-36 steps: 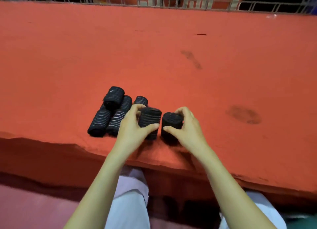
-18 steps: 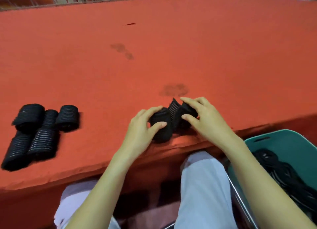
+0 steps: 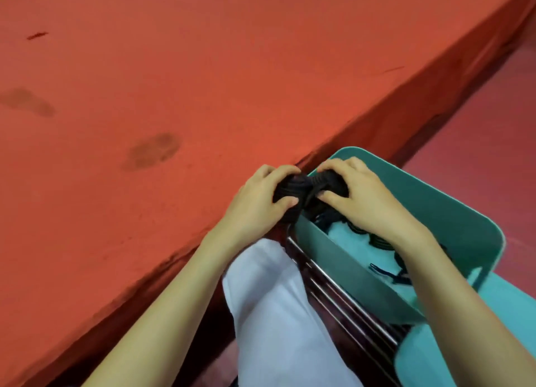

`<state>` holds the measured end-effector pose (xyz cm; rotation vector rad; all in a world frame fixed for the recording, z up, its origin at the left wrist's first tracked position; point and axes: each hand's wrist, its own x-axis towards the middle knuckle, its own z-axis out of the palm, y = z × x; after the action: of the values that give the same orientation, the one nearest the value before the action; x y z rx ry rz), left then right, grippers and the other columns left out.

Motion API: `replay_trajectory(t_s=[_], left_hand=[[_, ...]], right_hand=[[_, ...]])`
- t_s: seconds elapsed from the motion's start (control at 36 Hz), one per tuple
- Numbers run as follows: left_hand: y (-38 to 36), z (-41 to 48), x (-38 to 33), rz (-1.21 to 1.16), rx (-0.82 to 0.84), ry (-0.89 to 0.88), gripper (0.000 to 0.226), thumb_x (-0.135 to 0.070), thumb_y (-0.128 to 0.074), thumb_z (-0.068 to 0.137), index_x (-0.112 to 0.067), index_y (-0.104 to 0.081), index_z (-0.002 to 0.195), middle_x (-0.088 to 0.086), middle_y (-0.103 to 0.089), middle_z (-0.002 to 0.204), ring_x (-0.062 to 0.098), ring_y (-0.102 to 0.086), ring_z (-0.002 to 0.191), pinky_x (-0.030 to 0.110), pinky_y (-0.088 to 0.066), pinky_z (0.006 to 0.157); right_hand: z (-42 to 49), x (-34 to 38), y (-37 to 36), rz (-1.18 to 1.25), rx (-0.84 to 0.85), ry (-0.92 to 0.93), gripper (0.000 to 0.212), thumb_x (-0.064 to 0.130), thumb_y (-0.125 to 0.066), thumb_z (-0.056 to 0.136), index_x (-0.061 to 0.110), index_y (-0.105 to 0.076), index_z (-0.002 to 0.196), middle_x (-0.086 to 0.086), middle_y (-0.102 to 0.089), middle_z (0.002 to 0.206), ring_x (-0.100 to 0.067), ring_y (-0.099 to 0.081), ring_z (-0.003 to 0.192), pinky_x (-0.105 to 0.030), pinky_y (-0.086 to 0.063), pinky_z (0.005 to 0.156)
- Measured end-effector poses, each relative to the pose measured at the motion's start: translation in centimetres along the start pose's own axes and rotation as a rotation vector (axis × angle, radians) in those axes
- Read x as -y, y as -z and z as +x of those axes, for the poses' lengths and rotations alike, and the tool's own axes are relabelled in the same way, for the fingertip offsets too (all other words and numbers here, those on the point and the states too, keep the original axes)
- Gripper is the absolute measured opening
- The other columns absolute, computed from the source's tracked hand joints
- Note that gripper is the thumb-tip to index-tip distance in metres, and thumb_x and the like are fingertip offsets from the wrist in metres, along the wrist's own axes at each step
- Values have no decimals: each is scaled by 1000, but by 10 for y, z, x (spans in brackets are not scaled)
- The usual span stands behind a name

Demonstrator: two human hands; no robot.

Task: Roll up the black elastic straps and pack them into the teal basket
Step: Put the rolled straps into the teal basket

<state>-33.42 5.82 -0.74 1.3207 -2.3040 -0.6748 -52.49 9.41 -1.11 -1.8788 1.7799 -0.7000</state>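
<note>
1. The left hand (image 3: 255,204) grips a rolled black strap (image 3: 290,188), its fingers (image 3: 277,172) curled over the top and the thumb tucked underneath. The right hand (image 3: 365,201) grips a second roll (image 3: 330,180) the same way. The two rolls touch between the thumbs.
2. Both rolls are held over the corner of the teal basket (image 3: 435,189), whose rim passes just below the right fingers. The left roll looks to hang just outside that rim, above the gap beside the bench (image 3: 203,82).
3. To do this well, carry both rolls further over the basket until the left fingers clear its wall, and lower them before letting go.
4. Keep pressure on each roll's outer turn so the elastic cannot spring open. Set them beside the loose straps (image 3: 374,241) lying under the right wrist.
5. Released here, the left roll would probably drop towards the metal bars (image 3: 348,296) below the left wrist.
6. No brand, label or readable writing is visible.
</note>
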Motion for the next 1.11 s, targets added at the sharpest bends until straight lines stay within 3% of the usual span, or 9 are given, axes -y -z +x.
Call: replay_trajectory(t_s=[0.17, 0.25, 0.39, 0.53, 0.67, 0.75, 0.92, 1.03, 1.11], left_hand=[[-34, 35, -18, -35, 48, -57, 38, -20, -66, 81, -30, -50, 114, -3, -51, 109, 18, -49, 100, 37, -42, 86], [-51, 48, -25, -13, 84, -68, 37, -18, -65, 79, -28, -47, 109, -3, -48, 107, 21, -49, 98, 41, -44, 85], [-75, 67, -28, 98, 188, -72, 39, -18, -65, 78, -21, -44, 110, 1, -47, 109, 29, -51, 100, 42, -43, 85], [-92, 81, -21, 225, 370, -67, 39, -20, -67, 77, -22, -42, 107, 2, -49, 112, 30, -53, 100, 43, -44, 87], [-105, 91, -14, 239, 462, -6, 45, -23, -75, 74, -18, -43, 106, 7, -52, 117, 30, -53, 105, 41, -45, 89], [-114, 93, -16, 271, 537, 11, 47, -29, -76, 76, -15, -44, 107, 9, -55, 114, 30, -53, 101, 37, -45, 82], [-136, 95, -16, 358, 625, 13, 51, -30, -74, 78, -13, -44, 116, 13, -58, 115, 34, -55, 103, 36, -42, 77], [-145, 98, -17, 407, 605, 40, 63, -19, -66, 80, -7, -34, 134, 18, -58, 114, 37, -57, 103, 37, -43, 72], [-152, 102, -22, 387, 611, 68, 56, -19, -66, 80, -3, -41, 128, 18, -58, 115, 37, -57, 103, 34, -40, 69]], right_hand=[[-1, -47, 19, -119, -48, -231, 33, 35, -60, 90, 21, -46, 116, -2, -42, 109, -27, -52, 93, -36, -41, 80], [4, -70, 16, -249, 77, -371, 37, 34, -57, 92, 16, -41, 120, -7, -44, 111, -31, -50, 95, -35, -36, 73], [12, -88, -3, -429, 362, -479, 38, 28, -48, 95, 8, -41, 126, -17, -50, 126, -37, -54, 110, -33, -39, 75], [21, -102, -25, -334, 565, -565, 37, 21, -43, 94, 1, -47, 124, -19, -54, 120, -32, -67, 76, -37, -59, 61], [31, -123, -45, -361, 543, -631, 46, 17, -42, 94, 3, -39, 137, -21, -39, 139, -33, -66, 76, -35, -58, 58], [32, -136, -49, -309, 510, -600, 47, 18, -43, 96, 11, -30, 141, -19, -47, 133, -28, -62, 60, -32, -56, 54], [27, -147, -44, -250, 491, -537, 31, 28, -46, 99, 21, -40, 128, -18, -49, 123, -22, -58, 54, -27, -46, 48], [21, -151, -41, -243, 476, -552, 40, 26, -48, 96, 15, -33, 132, -16, -43, 123, -23, -59, 58, -27, -44, 48], [19, -151, -37, -290, 518, -598, 54, 29, -48, 94, 8, -25, 137, -12, -50, 106, -23, -62, 57, -32, -51, 60]])
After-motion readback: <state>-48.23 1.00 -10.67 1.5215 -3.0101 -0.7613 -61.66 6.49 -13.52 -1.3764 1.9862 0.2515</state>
